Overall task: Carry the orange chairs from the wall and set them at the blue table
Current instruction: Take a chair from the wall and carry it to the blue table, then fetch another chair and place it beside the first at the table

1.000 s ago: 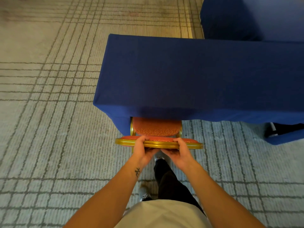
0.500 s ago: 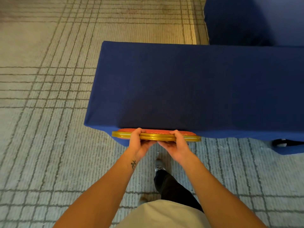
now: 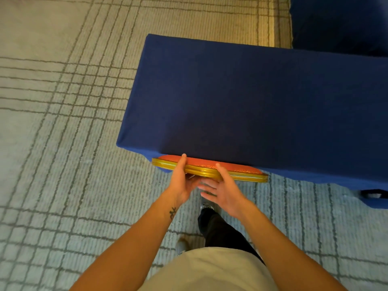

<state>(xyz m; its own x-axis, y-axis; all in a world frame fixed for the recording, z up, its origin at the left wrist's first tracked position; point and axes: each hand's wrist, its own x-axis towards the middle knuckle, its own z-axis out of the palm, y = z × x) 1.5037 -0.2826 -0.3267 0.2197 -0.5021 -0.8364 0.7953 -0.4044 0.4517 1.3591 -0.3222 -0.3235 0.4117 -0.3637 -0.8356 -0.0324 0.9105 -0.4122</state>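
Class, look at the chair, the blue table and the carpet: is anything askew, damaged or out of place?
Nothing stands out. The orange chair sits tucked under the blue table, its back roughly parallel to the near edge. A small dark thing peeks from under the hem at right, too hidden to identify.

No text, label or number can be read; the small tattoo point(image 3: 172, 213) is illegible

Only the top rail of the orange fabric chair with a gold metal frame point(image 3: 201, 169) shows. It stands upright against the near long edge of the blue cloth-draped rectangular desk point(image 3: 252, 101), close to its left corner, seat hidden beneath.
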